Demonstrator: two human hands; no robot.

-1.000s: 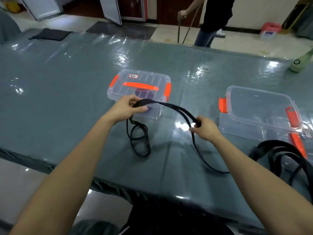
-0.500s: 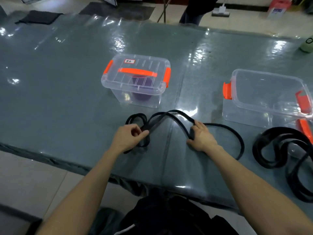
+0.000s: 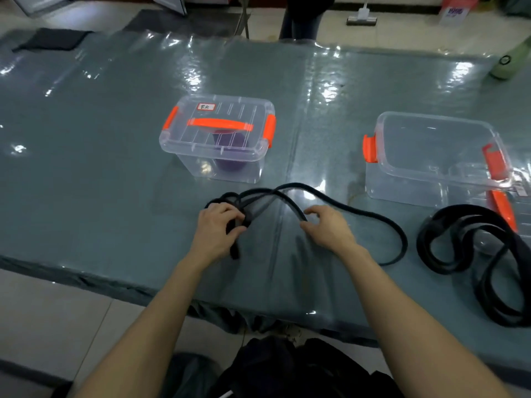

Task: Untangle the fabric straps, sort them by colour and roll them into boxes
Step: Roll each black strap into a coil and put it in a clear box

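Grey surface (image 3: 86,168) is carrying an open clear box (image 3: 402,191) at right and a lidded box (image 3: 218,139) mid-table. I'm seeing a black strap (image 3: 296,185) lying looped just before the lidded box. Left hand (image 3: 215,231) is clamping its fingers on the strap's bunched end; right hand (image 3: 330,225) is curling its fingers round the strap further along.

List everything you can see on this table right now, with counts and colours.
strap: one, black, looped, front centre
strap pile: count unclear, black, right near edge
closed box: one, clear with orange latches, centre
roll: one, purple, inside closed box
open box: one, clear, right
lid: one, clear with orange handle, beside open box
bottle: one, green, far right
cloth: one, dark, far left
table: one, grey-green under clear sheet
hands: two, left hand and right hand, both holding strap
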